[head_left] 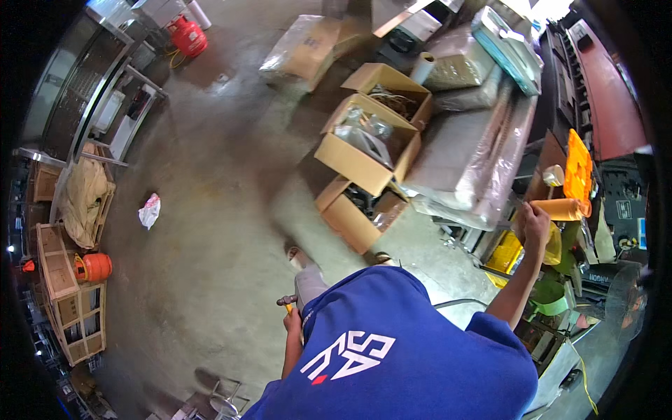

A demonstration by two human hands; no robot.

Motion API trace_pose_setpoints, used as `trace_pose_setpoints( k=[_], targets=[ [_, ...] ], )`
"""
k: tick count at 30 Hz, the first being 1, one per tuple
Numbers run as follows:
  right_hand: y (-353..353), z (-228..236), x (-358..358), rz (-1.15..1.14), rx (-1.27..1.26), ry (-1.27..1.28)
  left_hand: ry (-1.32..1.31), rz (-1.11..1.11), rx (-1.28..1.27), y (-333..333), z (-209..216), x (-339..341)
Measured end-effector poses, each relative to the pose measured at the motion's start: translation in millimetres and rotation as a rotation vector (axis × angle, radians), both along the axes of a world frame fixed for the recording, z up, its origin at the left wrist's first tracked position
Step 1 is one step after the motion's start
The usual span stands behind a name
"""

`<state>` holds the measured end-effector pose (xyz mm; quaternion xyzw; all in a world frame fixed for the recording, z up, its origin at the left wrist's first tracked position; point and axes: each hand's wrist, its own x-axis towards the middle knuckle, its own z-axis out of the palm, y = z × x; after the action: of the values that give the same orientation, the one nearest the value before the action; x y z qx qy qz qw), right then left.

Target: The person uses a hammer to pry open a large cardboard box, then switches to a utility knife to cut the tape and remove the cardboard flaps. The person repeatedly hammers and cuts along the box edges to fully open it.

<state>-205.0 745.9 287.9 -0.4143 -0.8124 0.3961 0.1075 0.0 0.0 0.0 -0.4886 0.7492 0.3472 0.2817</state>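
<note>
Hammer (286, 300) w/ orange handle is held in L hand (293, 322), low beside body, fingers clamped on handle. Orange cyl. (560, 208) is met at its near end by R hand (536, 225), stretched out to R; whether its fingers are clamped on it can't be told. Orange plastic panel (578, 164) is seen just beyond cyl. Open cardboard boxes (355, 158) w/ misc. parts are grouped on floor (210, 280) ahead, plastic-wrapped slabs (451, 154) stacked to their R. Red gas bottle (187, 36) is placed far L.
</note>
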Motion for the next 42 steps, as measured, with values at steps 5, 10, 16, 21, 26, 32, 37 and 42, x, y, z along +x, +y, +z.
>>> trace_pose_setpoints(
  k=[5, 10, 16, 21, 26, 32, 37, 42],
  targets=[
    [-173, -1, -177, 0.081, -0.251, 0.174, 0.106, 0.478, 0.269, -95, 2, -182],
    [-318, -10, -329, 0.33, -0.382, 0.138, 0.19, 0.525, 0.268, -175, 9, -306],
    [-444, -55, -510, 0.454, -0.455, 0.158, 0.068, 0.367, 0.316, -228, -14, -474],
    [-502, -69, -675, 0.417, -0.554, 0.214, 0.039, -0.156, 0.284, -281, -9, -631],
    [-563, -30, -857, 0.424, -0.675, 0.274, 0.147, -0.321, 0.16, -345, 16, -775],
    [-593, -30, -1062, 0.427, -0.72, 0.326, 0.176, -0.249, 0.088, -378, 13, -992],
    [-601, -24, -1221, 0.345, -0.629, 0.376, 0.126, -0.399, 0.0, -397, 11, -1193],
    [-568, -2, -1359, 0.084, -0.604, 0.468, 0.073, -0.373, 0.008, -395, 28, -1448]
  ],
)
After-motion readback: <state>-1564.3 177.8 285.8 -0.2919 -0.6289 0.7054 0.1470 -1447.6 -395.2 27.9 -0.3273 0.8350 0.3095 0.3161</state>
